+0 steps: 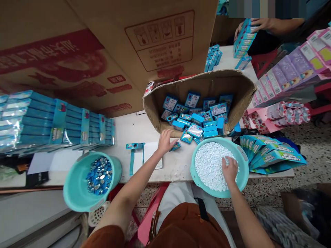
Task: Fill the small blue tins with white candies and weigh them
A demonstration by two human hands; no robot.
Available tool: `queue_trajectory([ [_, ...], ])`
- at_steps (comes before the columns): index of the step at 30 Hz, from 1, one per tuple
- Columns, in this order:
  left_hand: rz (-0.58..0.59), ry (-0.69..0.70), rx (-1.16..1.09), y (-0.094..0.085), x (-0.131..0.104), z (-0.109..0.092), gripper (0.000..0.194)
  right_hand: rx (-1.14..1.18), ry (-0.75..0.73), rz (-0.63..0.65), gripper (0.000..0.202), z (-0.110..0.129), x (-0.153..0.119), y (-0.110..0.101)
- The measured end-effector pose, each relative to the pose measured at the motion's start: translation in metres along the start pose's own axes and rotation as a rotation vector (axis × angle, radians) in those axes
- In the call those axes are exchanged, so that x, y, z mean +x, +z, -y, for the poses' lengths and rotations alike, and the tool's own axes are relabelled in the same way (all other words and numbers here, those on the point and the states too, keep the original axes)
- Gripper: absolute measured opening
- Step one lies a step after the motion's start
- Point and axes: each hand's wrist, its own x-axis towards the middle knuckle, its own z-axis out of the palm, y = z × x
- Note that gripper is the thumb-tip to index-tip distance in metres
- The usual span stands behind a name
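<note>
My left hand is over the white table with thumb and fingers apart. Close to its thumb lies a small blue box; whether they touch I cannot tell. Just beyond, an open cardboard carton lies on its side, holding many small blue printed boxes. My right hand is in a turquoise basin, its fingers curled into small white candy-like pieces. Its fingertips are partly hidden among them.
Another turquoise basin holds blue and silver pieces. Blue packs are stacked at left, below a large carton. Flat blue printed pouches lie at right. Across the table, another person's hands hold stacked blue boxes.
</note>
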Motion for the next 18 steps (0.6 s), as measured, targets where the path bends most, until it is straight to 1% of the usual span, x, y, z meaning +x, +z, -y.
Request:
queue_trajectory([
  [2, 0.082, 0.081, 0.040, 0.000, 0.030, -0.001, 0.047, -0.089, -0.039, -0.046, 0.048, 0.004, 0.006, 0.010],
  [4, 0.145, 0.134, 0.081, 0.006, 0.055, -0.001, 0.050, -0.134, -0.054, -0.029, 0.049, 0.011, 0.007, 0.019],
  [6, 0.188, 0.161, 0.117, 0.014, 0.072, 0.000, 0.052, -0.156, -0.052, 0.006, 0.050, 0.018, 0.004, 0.026],
  [8, 0.222, 0.183, 0.157, 0.020, 0.079, 0.001, 0.048, -0.169, -0.049, 0.047, 0.053, 0.025, 0.000, 0.031],
  [11, 0.283, 0.220, 0.210, 0.020, 0.080, -0.001, 0.038, -0.154, -0.090, 0.145, 0.056, 0.031, -0.004, 0.033],
  [13, 0.307, 0.218, 0.229, 0.012, 0.076, -0.007, 0.031, -0.133, -0.117, 0.201, 0.056, 0.032, -0.004, 0.033],
  [14, 0.299, 0.205, 0.236, 0.005, 0.073, -0.010, 0.028, -0.122, -0.123, 0.219, 0.055, 0.032, -0.004, 0.032],
  [16, 0.223, 0.143, 0.233, -0.013, 0.064, -0.019, 0.026, -0.099, -0.127, 0.237, 0.051, 0.032, -0.002, 0.031],
  [18, 0.082, 0.013, 0.166, -0.033, 0.049, -0.029, 0.031, -0.080, -0.140, 0.253, 0.046, 0.030, -0.001, 0.029],
])
